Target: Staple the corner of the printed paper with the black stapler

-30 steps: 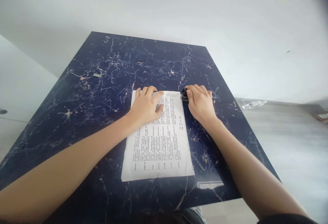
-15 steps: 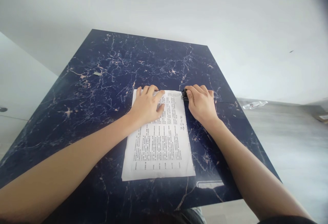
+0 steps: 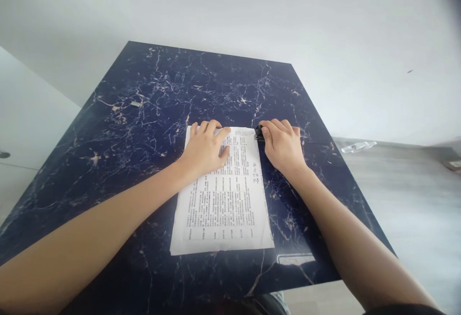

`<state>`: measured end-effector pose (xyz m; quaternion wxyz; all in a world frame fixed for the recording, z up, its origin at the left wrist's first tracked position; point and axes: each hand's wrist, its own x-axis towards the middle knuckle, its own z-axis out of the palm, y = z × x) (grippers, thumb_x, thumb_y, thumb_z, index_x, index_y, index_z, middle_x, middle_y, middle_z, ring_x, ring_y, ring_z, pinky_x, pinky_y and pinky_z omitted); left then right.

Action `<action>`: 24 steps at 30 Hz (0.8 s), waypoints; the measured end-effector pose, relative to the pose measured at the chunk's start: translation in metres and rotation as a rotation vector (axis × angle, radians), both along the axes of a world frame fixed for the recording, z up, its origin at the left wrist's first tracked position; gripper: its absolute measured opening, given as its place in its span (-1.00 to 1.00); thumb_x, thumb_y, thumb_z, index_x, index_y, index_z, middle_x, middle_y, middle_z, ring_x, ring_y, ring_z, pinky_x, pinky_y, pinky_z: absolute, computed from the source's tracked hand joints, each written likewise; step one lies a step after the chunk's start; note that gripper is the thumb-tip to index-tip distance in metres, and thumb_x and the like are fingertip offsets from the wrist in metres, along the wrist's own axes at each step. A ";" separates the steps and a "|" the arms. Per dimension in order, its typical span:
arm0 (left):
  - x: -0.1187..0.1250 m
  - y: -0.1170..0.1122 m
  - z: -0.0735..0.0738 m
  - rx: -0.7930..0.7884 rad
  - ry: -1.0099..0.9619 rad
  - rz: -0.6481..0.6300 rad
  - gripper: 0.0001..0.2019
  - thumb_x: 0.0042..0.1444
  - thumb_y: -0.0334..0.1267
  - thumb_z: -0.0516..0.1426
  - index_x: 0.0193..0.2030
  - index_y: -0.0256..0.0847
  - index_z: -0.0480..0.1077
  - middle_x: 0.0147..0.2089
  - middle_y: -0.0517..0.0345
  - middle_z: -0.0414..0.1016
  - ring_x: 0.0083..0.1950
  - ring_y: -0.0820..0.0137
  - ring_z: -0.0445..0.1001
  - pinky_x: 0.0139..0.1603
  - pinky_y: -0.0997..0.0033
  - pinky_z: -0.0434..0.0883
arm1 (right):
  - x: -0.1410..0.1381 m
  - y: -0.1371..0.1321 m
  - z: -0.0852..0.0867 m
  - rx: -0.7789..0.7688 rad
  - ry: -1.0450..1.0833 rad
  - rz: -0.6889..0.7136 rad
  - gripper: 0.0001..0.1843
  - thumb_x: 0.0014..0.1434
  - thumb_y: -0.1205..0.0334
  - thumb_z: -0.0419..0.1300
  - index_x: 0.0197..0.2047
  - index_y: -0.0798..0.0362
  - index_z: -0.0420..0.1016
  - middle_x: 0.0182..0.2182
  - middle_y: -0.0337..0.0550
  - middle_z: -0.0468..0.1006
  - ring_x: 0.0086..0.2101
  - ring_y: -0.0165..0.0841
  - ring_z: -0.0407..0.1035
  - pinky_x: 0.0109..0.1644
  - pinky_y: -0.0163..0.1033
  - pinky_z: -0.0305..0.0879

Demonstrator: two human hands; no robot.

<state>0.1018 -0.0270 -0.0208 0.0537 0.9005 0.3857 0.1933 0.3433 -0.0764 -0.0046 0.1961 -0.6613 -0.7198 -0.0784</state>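
Observation:
A printed sheet of paper (image 3: 225,204) lies on a dark blue marble-patterned table (image 3: 158,94). My left hand (image 3: 206,149) rests flat on the paper's upper left part, fingers stretched out. My right hand (image 3: 283,144) is closed over a small black stapler (image 3: 259,132) at the paper's top right corner; most of the stapler is hidden under the fingers.
A small pale object (image 3: 136,104) lies on the table at the far left. A pale rectangular patch (image 3: 294,259) shows near the table's front right edge. On the grey floor to the right lie a clear wrapper (image 3: 358,147) and a box (image 3: 454,164). White wall stands behind.
Both hands stay in place on the paper and stapler. The view has shifted only slightly.

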 end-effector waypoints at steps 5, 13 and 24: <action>0.000 0.000 0.001 0.005 0.003 0.001 -0.59 0.33 -0.17 0.09 0.26 -0.22 0.38 0.20 -0.16 0.35 0.20 -0.03 0.31 0.30 -0.19 0.20 | -0.003 0.000 -0.001 0.003 -0.012 -0.006 -0.52 0.53 0.11 -0.21 0.09 -0.06 0.53 -0.16 -0.02 0.59 -0.12 -0.09 0.31 0.00 0.03 0.08; 0.000 -0.001 -0.001 0.005 -0.001 0.007 -0.58 0.32 -0.17 0.10 0.27 -0.21 0.38 0.20 -0.15 0.35 0.19 -0.02 0.31 0.28 -0.18 0.21 | -0.007 -0.001 -0.009 0.016 -0.138 -0.002 -0.56 0.51 0.18 -0.15 0.15 -0.04 0.51 -0.14 -0.01 0.59 -0.08 -0.06 0.28 0.08 0.11 0.02; -0.001 0.001 -0.001 0.014 -0.001 -0.002 -0.59 0.33 -0.17 0.10 0.27 -0.21 0.38 0.20 -0.16 0.36 0.18 -0.02 0.32 0.28 -0.19 0.22 | -0.003 0.003 -0.009 0.065 -0.006 -0.032 -0.57 0.54 0.12 -0.19 0.01 -0.03 0.50 -0.15 -0.04 0.56 -0.12 -0.11 0.30 0.04 0.02 0.05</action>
